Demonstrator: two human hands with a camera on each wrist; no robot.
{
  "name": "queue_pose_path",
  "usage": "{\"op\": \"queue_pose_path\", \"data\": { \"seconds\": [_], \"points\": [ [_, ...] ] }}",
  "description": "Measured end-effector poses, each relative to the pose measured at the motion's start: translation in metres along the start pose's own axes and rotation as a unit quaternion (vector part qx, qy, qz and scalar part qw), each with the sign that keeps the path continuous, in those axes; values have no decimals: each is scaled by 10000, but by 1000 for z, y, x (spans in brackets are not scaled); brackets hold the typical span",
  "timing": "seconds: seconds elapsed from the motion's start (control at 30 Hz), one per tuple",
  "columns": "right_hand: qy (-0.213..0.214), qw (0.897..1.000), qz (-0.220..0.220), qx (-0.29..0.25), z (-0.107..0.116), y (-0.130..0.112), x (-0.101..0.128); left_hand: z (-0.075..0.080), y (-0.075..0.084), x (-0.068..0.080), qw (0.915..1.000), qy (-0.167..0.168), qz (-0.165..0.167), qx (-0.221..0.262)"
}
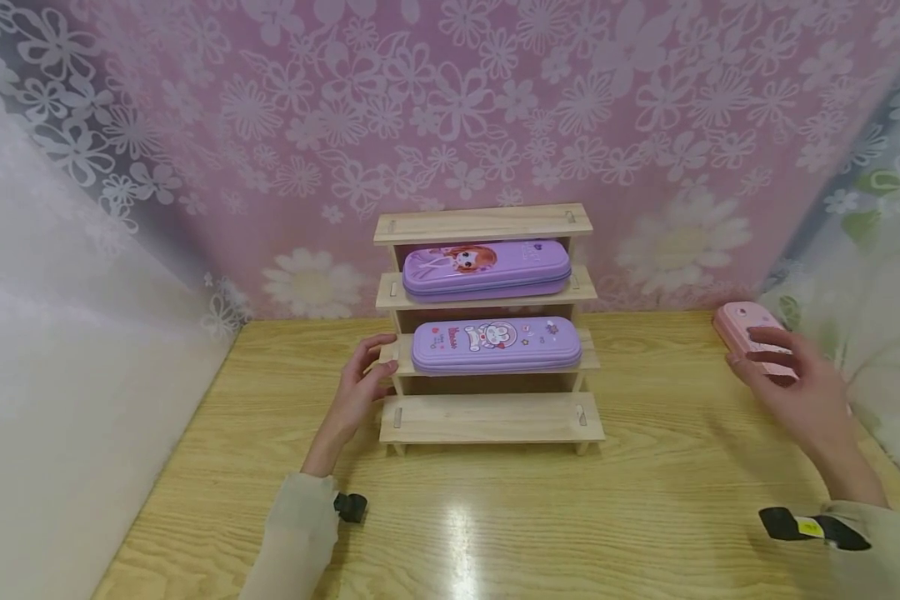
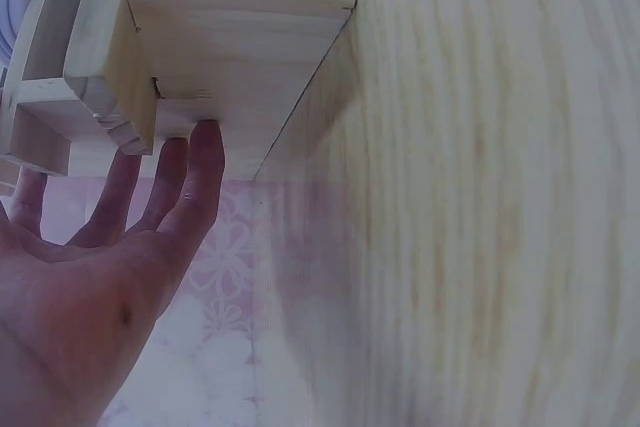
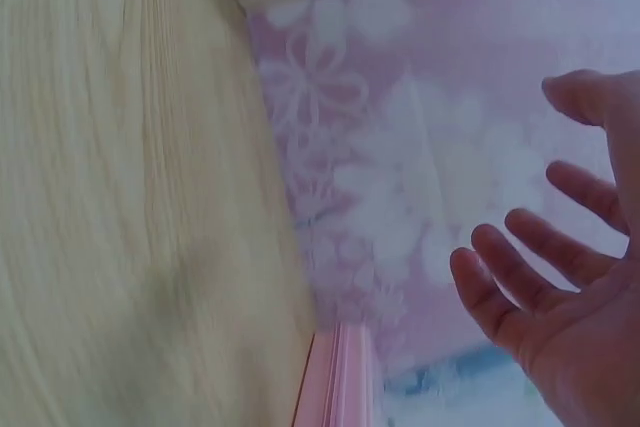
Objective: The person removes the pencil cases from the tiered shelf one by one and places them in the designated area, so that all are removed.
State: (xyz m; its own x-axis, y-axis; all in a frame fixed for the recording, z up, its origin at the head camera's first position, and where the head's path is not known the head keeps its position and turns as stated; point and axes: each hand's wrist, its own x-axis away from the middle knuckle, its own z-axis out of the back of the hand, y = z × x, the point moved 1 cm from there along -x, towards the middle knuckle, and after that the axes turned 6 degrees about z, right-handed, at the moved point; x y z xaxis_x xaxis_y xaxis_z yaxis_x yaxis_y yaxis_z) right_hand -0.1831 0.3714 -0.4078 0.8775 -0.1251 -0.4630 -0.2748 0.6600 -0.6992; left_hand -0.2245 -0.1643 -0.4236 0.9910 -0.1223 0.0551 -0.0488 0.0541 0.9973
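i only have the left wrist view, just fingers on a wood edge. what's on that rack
Observer: Two purple pencil cases; one on the second step from the top, one on the step below it.
Operator: is the bottom step free
Observer: Yes, the bottom step of the wooden rack is bare.
Operator: where's the other hand
Observer: The right hand is far right, fingers spread over a pink pencil case on the table. I cannot tell if it touches.

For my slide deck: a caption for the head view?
Left hand touches a stepped rack with two purple cases; right hand reaches over a pink case.
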Motion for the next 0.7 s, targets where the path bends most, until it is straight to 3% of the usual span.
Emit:
{"op": "queue_pose_path", "data": {
  "seconds": [0.13,0.37,0.7],
  "points": [
    [-230,9974,637,-238,-23,-23,-6,-1,0,0,10000,31,-20,53],
    [-692,9883,1354,-80,-56,-66,-14,-1,1,0,10000,81,23,-40],
    [-763,9609,2631,-406,-97,-97,-19,-1,1,1,10000,79,20,-57]
  ]
}}
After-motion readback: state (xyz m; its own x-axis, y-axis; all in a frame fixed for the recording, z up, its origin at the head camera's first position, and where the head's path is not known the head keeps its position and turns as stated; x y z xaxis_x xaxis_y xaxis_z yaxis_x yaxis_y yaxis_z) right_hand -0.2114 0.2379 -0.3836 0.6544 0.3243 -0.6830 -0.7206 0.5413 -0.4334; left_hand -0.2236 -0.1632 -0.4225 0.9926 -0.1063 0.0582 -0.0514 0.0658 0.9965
